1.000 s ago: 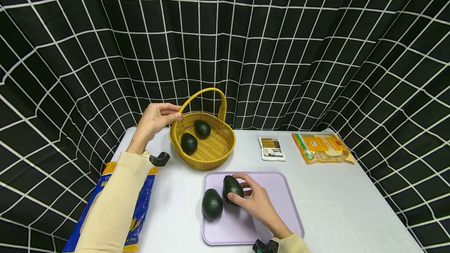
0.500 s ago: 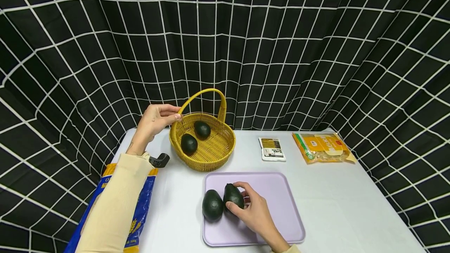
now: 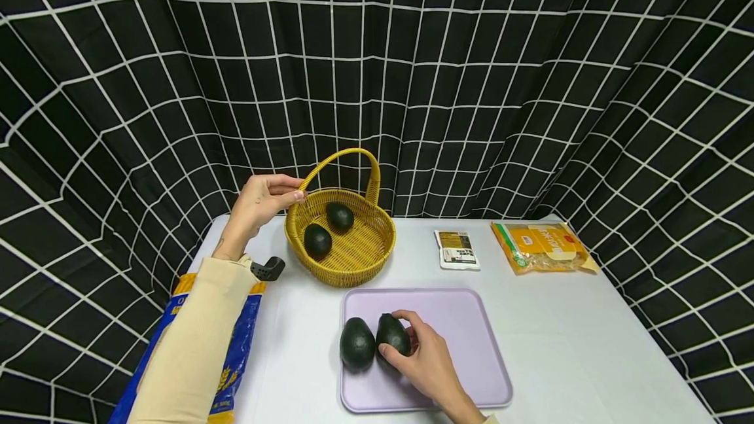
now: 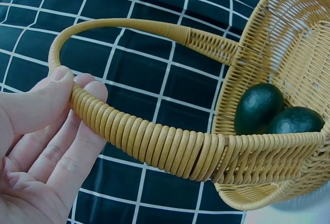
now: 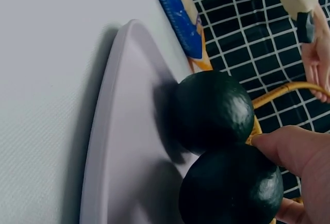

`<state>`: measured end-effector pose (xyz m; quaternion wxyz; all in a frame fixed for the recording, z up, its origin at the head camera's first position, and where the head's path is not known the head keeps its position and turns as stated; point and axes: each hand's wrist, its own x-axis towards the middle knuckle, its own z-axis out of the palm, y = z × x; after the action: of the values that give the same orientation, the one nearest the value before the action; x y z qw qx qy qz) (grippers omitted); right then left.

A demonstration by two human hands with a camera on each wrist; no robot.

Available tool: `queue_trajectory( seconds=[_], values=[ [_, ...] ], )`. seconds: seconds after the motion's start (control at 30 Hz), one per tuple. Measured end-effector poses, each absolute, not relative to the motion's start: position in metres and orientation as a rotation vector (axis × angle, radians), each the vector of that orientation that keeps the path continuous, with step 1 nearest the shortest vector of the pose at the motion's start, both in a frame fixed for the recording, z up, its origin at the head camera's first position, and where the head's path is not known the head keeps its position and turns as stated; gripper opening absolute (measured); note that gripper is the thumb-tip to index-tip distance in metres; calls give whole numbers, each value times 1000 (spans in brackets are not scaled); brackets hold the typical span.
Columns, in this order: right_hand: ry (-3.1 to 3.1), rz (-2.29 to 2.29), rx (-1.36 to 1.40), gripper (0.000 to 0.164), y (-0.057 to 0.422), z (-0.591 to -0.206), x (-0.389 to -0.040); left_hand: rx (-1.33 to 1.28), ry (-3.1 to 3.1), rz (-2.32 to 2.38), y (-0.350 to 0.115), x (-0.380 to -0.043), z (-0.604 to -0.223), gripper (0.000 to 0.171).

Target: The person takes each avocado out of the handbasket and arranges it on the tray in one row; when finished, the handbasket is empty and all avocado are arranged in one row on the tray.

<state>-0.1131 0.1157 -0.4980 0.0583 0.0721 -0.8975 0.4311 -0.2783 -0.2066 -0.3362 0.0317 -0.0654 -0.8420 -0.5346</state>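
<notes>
Between thumb and fingers, my left hand [image 3: 262, 200] pinches the handle [image 4: 139, 136] of a yellow wicker basket [image 3: 359, 267], which stands at the back of the table. Two dark green avocados [image 3: 318, 241] lie inside it, on its left side. My right hand [image 3: 429, 358] grips an avocado [image 3: 391, 337] over the lilac tray [image 3: 465, 345], thumb on the near side and fingers on the far side. Another avocado [image 3: 357, 343] rests on the tray's left part, right beside the held one; in the right wrist view the two appear to touch.
A blue and orange bag [image 3: 235, 345] lies at the left under my left forearm. Behind the tray is a small white and brown packet [image 3: 457, 250]. An orange food bag [image 3: 538, 247] lies at the back right. A black gridded curtain [image 3: 377, 70] surrounds the table.
My right hand has lowered the avocado toward the near side of the tray, next to the other one, still gripping it. The left hand and basket have stayed in place.
</notes>
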Motion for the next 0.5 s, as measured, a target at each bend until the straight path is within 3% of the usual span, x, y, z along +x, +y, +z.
queue_trajectory(
  seconds=[0.5],
  values=[
    [-2779, 1256, 231, 51, 119, -501, -112, -189, -2604, -1643, -207, -279, -337, 30]
  ],
)
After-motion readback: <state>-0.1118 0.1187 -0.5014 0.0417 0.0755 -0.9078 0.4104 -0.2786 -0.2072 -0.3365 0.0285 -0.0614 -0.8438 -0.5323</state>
